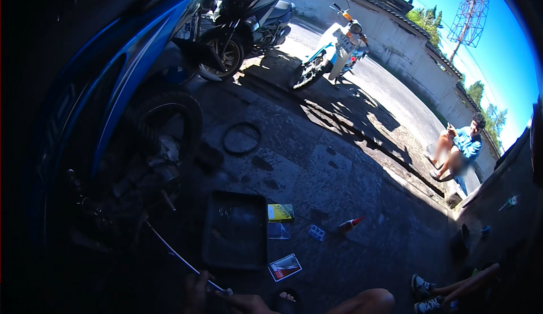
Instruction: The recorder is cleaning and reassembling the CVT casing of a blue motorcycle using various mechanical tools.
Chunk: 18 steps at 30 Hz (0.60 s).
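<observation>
At the lower edge, in deep shade, my left hand (196, 291) closes around a thin, pale, slightly bowed cable (180, 259). My right hand (244, 301) sits just to the right, its fingers pinched at the cable's near end. The cable's far end reaches the dark underside of a blue motorcycle (104, 87), below its engine (164, 150); where it meets the machine is too dark to tell. Right of the cable lies a black rectangular tray (207, 229).
Beside the tray lie a yellow box (281, 212), a dark blue packet (278, 231), a red-and-white packet (285, 267), a small blister pack (316, 232) and a red-tipped bottle (350, 224). A black ring (241, 138) lies farther off. Other motorcycles (334, 48) and a seated person (461, 144) are beyond.
</observation>
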Tool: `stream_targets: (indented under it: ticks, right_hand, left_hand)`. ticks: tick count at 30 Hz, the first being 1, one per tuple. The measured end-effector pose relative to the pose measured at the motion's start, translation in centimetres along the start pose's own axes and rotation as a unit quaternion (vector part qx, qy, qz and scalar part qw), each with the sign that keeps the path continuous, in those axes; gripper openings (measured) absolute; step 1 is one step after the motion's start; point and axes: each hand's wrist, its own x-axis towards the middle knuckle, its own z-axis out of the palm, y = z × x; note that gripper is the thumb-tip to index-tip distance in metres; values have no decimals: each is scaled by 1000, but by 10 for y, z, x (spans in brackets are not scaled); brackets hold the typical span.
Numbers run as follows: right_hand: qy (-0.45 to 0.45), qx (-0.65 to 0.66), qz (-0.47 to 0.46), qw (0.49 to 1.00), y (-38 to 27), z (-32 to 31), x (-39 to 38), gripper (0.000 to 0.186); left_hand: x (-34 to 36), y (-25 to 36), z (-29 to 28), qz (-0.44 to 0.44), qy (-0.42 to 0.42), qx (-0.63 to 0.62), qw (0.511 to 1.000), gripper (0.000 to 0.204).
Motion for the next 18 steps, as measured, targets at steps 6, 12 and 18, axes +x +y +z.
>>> stream_targets:
  ticks: [6, 12, 18]
  right_hand:
    - [-102, -24, 110, 988, 7, 5, -9, 42]
    - [-86, -14, 21, 996, -10, 2, -1, 46]
    - [-55, 68, 203, 975, -20, -17, -3, 50]
  left_hand:
    - [7, -1, -10, -11, -87, -6, 996, 31]
    - [16, -8, -14, -63, -115, -66, 989, 34]
    - [17, 0, -17, -17, -111, -37, 993, 31]
